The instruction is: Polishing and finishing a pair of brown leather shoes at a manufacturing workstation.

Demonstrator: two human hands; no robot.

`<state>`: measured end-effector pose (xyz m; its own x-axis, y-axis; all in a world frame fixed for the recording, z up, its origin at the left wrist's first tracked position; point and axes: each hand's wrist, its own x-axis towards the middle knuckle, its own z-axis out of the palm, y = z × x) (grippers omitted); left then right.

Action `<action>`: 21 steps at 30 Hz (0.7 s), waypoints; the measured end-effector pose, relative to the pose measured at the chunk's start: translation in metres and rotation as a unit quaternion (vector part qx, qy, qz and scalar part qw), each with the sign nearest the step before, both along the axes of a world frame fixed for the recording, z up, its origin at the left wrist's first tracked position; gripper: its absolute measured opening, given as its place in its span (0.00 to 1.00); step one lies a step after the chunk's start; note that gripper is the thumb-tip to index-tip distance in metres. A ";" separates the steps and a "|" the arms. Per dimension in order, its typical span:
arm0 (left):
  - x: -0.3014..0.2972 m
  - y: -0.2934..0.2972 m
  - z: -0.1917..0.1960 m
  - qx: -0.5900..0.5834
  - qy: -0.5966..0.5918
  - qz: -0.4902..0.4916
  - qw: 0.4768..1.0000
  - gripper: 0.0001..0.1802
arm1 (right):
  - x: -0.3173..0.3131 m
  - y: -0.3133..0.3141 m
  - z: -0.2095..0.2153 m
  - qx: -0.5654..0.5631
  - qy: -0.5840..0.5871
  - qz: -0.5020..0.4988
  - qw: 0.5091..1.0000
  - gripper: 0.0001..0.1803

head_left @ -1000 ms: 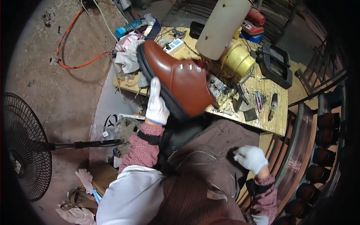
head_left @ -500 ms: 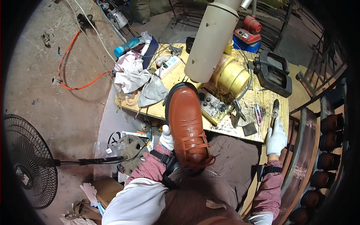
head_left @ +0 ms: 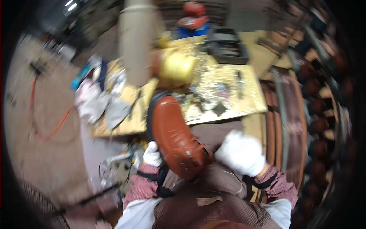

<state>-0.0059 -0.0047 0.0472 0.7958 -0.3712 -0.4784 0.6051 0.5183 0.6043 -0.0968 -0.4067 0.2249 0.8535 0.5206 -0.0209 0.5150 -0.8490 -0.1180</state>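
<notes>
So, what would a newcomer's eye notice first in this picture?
Probably the shiny brown boot in the middle, held by the white-gloved left hand. Beyond it, at the table, a bright yellow round object stands out, right of a tall pale pipe.

No words or numbers can be read; blur smears the whole view. A dark curved mark [head_left: 101, 168] stands on the pale panel [head_left: 89, 152] below the left end of the table [head_left: 252, 86], too unclear to tell as letter or sign. Any print on the small beige tag [head_left: 209, 200] of the brown ribbed garment [head_left: 179, 213], or on the red-and-blue container [head_left: 193, 30], is illegible.
</notes>
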 end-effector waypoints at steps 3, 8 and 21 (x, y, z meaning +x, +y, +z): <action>0.007 -0.084 0.054 -0.128 -0.093 -0.102 0.982 0.56 | -0.047 0.024 0.033 0.147 -0.129 0.132 0.972 0.31; -0.009 -0.215 0.160 -0.204 -0.140 -0.204 0.947 0.55 | -0.110 0.014 0.098 0.059 -0.035 -0.110 0.992 0.07; -0.041 -0.212 0.193 0.011 -0.352 -0.344 0.871 0.49 | -0.146 -0.199 0.258 -0.187 -0.290 -0.630 0.695 0.25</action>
